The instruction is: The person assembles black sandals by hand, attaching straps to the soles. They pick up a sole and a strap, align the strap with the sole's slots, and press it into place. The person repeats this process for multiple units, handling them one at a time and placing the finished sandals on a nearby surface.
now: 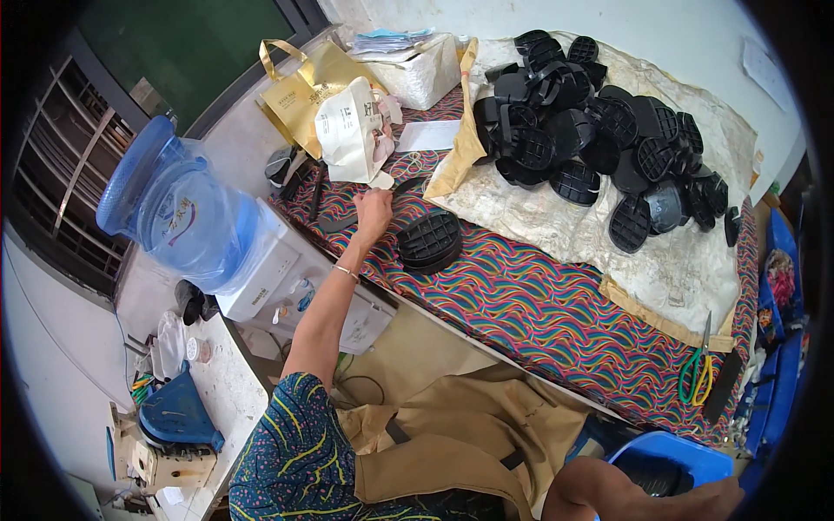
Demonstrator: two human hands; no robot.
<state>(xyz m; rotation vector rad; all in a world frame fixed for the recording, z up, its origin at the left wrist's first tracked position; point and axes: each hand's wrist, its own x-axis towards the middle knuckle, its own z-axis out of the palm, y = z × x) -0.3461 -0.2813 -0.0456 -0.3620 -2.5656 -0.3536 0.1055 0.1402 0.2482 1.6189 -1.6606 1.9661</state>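
My left hand (373, 213), a bracelet at its wrist, reaches to the far left of the patterned table. Its fingers are closed at a dark curved strip (340, 222) that shows on both sides of the hand; its exact kind is unclear. Close by, to the right, lies a thick black shoe sole (429, 242) with a grid of grooves. My right hand (708, 501) is low at the right, beside a blue bin (717, 464) with black pieces inside. Its fingers are cut off or hidden, so their hold does not show.
A heap of black soles (569, 130) covers a whitish sheet (539, 227) at the back. Green-and-yellow scissors (698, 373) lie near the front right. A gold bag (300, 91) and white bag (343, 130) stand far left; a water dispenser (274, 269) adjoins the table.
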